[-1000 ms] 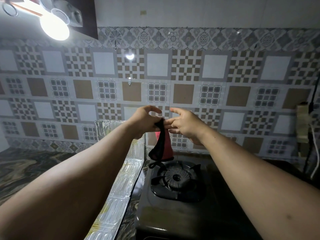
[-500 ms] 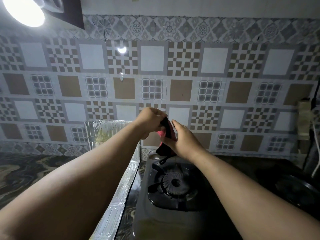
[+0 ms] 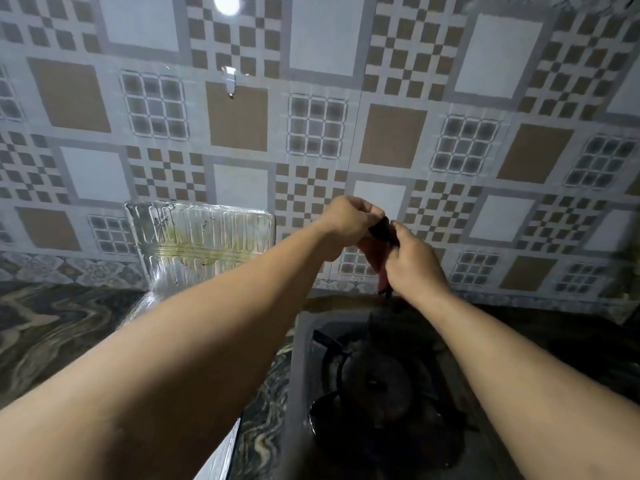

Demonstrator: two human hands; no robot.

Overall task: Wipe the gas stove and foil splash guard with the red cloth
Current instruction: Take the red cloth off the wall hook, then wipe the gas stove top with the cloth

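A crumpled red cloth with a dark edge (image 3: 378, 247) hangs in the air above the far edge of the dark single-burner gas stove (image 3: 374, 386), pinched between both hands: the left hand (image 3: 348, 223) grips its top with curled fingers, and the right hand (image 3: 412, 261) closes round its lower part. Left of the stove, the ribbed silver foil splash guard (image 3: 201, 244) stands upright against the patterned tiled wall (image 3: 391, 140), on the marbled dark countertop (image 3: 59, 327).

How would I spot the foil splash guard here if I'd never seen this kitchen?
Start at the patterned tile wall, then drop to the counter left of the gas stove. The foil splash guard stands there: a shiny ribbed silver panel with yellowish streaks.
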